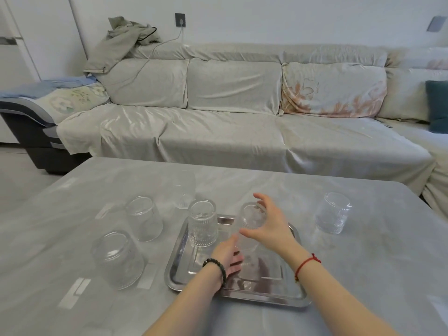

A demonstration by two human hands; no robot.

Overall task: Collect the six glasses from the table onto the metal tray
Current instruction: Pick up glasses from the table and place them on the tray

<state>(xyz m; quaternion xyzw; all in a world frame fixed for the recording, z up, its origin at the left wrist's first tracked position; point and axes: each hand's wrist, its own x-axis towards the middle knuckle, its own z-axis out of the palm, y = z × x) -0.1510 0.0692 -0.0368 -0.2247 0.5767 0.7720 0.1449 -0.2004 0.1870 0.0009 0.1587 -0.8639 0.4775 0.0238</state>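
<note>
The metal tray (278,293) lies on the table in front of me. One ribbed clear glass (202,224) stands upside down on its far left part. A second glass (249,221) is over the tray's far middle, with my right hand (271,229) wrapped around its upper part, thumb on the near side and fingers over the top. My left hand (228,259) reaches low over the tray, fingers spread, touching this glass's lower edge. Other glasses stand upside down on the table: two at the left (144,218) (118,259), one behind the tray (184,190), one to the right (333,213).
The grey table (363,275) has pale tape strips (72,293) on its left side. A covered sofa (230,132) runs along the far side, close to the table's back edge, with a jacket (121,42) draped on its left end.
</note>
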